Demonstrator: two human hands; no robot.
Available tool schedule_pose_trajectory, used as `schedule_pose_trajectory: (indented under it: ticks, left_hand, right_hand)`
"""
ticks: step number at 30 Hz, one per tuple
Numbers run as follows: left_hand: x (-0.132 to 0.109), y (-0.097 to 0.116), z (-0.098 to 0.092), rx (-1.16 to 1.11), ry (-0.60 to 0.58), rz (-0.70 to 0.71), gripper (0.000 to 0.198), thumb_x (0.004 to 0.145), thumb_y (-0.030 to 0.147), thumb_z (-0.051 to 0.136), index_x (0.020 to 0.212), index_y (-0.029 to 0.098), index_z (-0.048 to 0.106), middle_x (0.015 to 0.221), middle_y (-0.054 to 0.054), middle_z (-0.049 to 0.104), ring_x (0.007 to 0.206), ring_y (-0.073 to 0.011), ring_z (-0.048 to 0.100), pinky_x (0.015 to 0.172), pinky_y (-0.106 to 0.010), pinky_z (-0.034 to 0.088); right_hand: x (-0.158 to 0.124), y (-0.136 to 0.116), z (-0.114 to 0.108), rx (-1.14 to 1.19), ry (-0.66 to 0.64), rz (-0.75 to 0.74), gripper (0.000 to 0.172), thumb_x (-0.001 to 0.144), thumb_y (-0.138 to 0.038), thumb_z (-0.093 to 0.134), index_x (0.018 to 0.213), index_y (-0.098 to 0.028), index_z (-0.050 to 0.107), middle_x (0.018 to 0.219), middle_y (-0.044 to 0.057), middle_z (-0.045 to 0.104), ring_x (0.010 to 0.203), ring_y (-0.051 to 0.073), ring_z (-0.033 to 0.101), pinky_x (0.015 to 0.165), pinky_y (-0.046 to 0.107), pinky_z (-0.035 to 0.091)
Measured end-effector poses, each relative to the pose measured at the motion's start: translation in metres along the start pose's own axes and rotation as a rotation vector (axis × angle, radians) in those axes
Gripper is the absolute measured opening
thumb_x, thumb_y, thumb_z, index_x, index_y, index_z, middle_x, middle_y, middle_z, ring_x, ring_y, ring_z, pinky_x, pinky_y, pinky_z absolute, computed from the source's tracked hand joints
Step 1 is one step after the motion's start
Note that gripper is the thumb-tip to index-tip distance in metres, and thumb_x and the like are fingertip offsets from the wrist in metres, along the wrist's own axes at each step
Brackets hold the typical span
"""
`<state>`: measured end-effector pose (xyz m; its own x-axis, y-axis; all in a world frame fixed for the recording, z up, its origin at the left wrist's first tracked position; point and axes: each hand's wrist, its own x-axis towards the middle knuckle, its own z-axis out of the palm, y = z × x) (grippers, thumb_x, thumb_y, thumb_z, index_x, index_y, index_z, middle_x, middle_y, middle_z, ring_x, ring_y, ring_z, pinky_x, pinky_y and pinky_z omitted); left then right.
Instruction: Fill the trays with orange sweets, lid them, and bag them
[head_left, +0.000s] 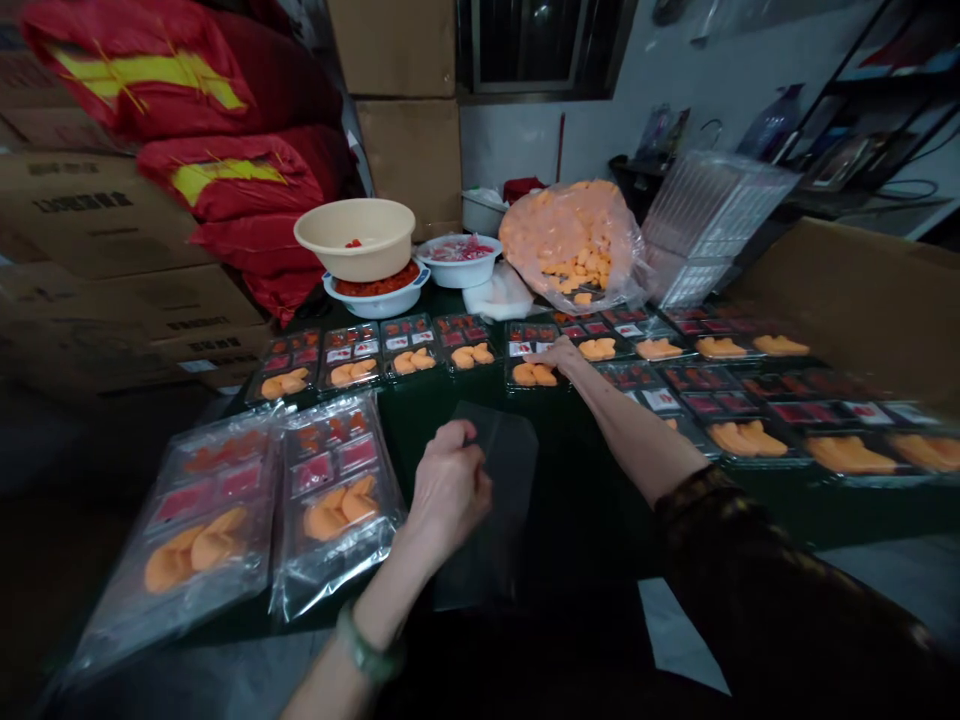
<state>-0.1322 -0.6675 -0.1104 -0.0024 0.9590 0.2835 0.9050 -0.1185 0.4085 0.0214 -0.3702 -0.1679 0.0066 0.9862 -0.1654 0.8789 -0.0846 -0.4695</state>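
Left hand [450,490] pinches a clear plastic sleeve [506,500], beside two sealed-film trays [334,505] of orange pieces. Right hand [559,353] contacts the rim of an unsleeved compartment tray [534,362].

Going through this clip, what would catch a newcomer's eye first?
Rows of trays of orange pieces cover the dark table, with a bulging clear bag of them behind. Red sacks are piled at upper left. The right hand rests on a tray; the left hand holds a clear plastic sleeve.
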Motion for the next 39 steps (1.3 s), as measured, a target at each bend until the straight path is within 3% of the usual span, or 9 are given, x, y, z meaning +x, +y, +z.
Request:
schedule_pose_trajectory:
  ticks: [6, 11, 14, 18, 25, 29, 35, 37, 39]
  left_hand:
    - [0.062, 0.02, 0.03, 0.038, -0.361, 0.06, 0.013, 0.068, 0.011, 0.052, 0.061, 0.015, 0.061, 0.128, -0.01, 0.049, 0.108, -0.0256, 0.054, 0.088, -0.038, 0.045]
    - [0.052, 0.033, 0.049, 0.078, -0.536, 0.168, 0.014, 0.069, 0.011, 0.051, 0.069, 0.014, 0.065, 0.138, -0.013, 0.042, 0.128, -0.0321, 0.037, 0.097, -0.047, 0.039]
    - [0.038, 0.037, 0.053, 0.078, -0.541, 0.231, 0.015, 0.069, 0.011, 0.05, 0.069, 0.013, 0.065, 0.136, -0.015, 0.044, 0.118, -0.0297, 0.048, 0.094, -0.043, 0.041]
    - [0.031, 0.038, 0.054, 0.087, -0.51, 0.263, 0.014, 0.069, 0.013, 0.051, 0.068, 0.012, 0.065, 0.136, -0.016, 0.044, 0.113, -0.0298, 0.052, 0.095, -0.043, 0.041]
    - [0.035, 0.018, 0.055, -0.044, -0.506, 0.244, 0.011, 0.066, 0.011, 0.052, 0.062, 0.015, 0.062, 0.135, -0.009, 0.046, 0.099, -0.021, 0.06, 0.08, -0.03, 0.049]
    - [0.056, -0.007, 0.028, 0.001, -0.325, 0.174, 0.014, 0.065, 0.011, 0.053, 0.064, 0.017, 0.065, 0.11, -0.009, 0.058, 0.096, -0.0206, 0.057, 0.073, -0.028, 0.048]
    - [0.08, -0.019, -0.038, 0.323, 0.26, -0.171, 0.019, 0.076, 0.02, 0.049, 0.086, 0.019, 0.065, 0.081, -0.008, 0.063, 0.077, -0.0232, 0.058, 0.065, -0.033, 0.041]
    - [0.075, -0.017, -0.038, 0.368, 0.348, -0.25, 0.023, 0.08, 0.022, 0.045, 0.095, 0.019, 0.062, 0.078, -0.009, 0.063, 0.076, -0.0249, 0.059, 0.064, -0.034, 0.039]
    - [0.067, -0.015, -0.024, 0.392, 0.288, -0.313, 0.024, 0.081, 0.022, 0.043, 0.098, 0.018, 0.06, 0.076, -0.009, 0.063, 0.073, -0.0249, 0.059, 0.061, -0.033, 0.036]
  right_hand:
    - [-0.053, 0.028, -0.004, 0.031, -0.08, -0.012, 0.086, 0.048, -0.056, 0.078, 0.113, -0.009, 0.047, 0.106, 0.016, 0.062, 0.09, 0.026, 0.062, 0.07, 0.032, 0.05]
    - [-0.121, 0.07, -0.012, 0.1, -0.116, -0.132, 0.076, 0.046, -0.045, 0.083, 0.107, -0.015, 0.048, 0.096, 0.008, 0.064, 0.088, 0.021, 0.061, 0.074, 0.029, 0.048]
    - [-0.148, 0.083, -0.018, 0.407, -0.173, -0.05, 0.058, 0.052, -0.037, 0.083, 0.095, -0.018, 0.05, 0.073, 0.0, 0.061, 0.066, 0.014, 0.059, 0.059, 0.024, 0.049]
    - [-0.156, 0.081, -0.024, 0.694, -0.256, 0.139, 0.028, 0.078, -0.039, 0.064, 0.072, -0.018, 0.047, 0.047, -0.007, 0.043, 0.04, 0.008, 0.044, 0.04, 0.021, 0.044]
    - [-0.151, 0.07, -0.026, 0.882, -0.369, 0.194, 0.02, 0.08, -0.018, 0.063, 0.072, -0.018, 0.044, 0.053, -0.002, 0.057, 0.042, 0.01, 0.053, 0.04, 0.023, 0.049]
    - [-0.158, 0.074, -0.03, 0.972, -0.421, 0.162, 0.016, 0.079, -0.013, 0.062, 0.077, -0.017, 0.046, 0.057, 0.001, 0.062, 0.048, 0.014, 0.06, 0.038, 0.021, 0.048]
    - [-0.184, 0.096, -0.073, 1.134, -0.403, 0.081, 0.02, 0.073, -0.013, 0.067, 0.087, -0.017, 0.053, 0.068, 0.003, 0.067, 0.053, 0.015, 0.065, 0.037, 0.018, 0.048]
    - [-0.201, 0.102, -0.087, 1.205, -0.438, 0.045, 0.024, 0.069, -0.012, 0.069, 0.088, -0.017, 0.055, 0.071, 0.002, 0.068, 0.054, 0.015, 0.065, 0.042, 0.018, 0.051]
    - [-0.221, 0.104, -0.092, 1.241, -0.544, 0.016, 0.028, 0.066, -0.012, 0.071, 0.089, -0.018, 0.056, 0.069, 0.001, 0.067, 0.051, 0.014, 0.064, 0.044, 0.02, 0.054]
